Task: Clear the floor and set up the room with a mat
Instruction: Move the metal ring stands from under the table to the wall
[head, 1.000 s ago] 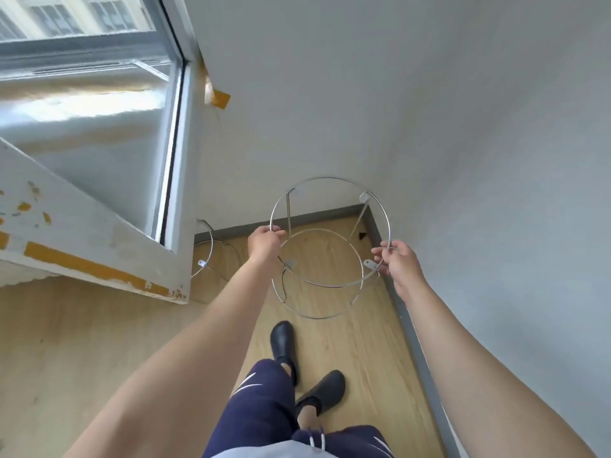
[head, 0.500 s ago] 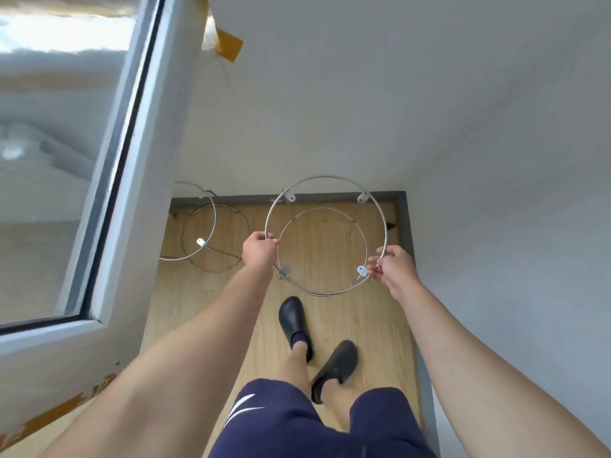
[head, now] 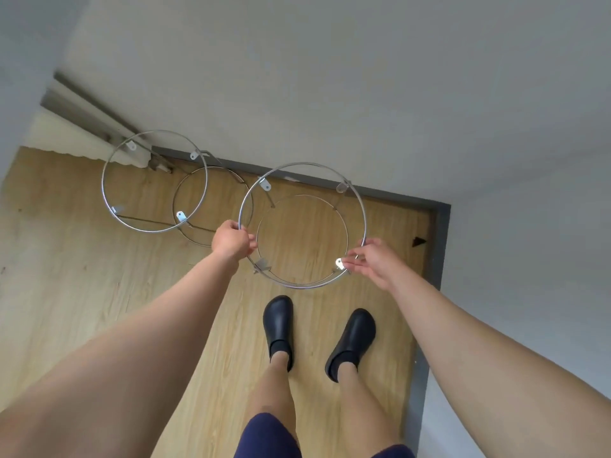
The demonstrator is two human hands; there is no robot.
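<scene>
Round wire frame (head: 264, 184) now lower.

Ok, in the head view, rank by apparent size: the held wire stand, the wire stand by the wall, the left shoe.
1. Held wire stand, slightly.
2. Wire stand by the wall; farther away, so true sizes may match.
3. Left shoe, clearly smallest.

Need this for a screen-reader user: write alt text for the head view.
A person's left hand and right hand hold a round silver wire stand by its top ring in a room corner. A second matching stand sits left of it on the light wooden floor.
</scene>
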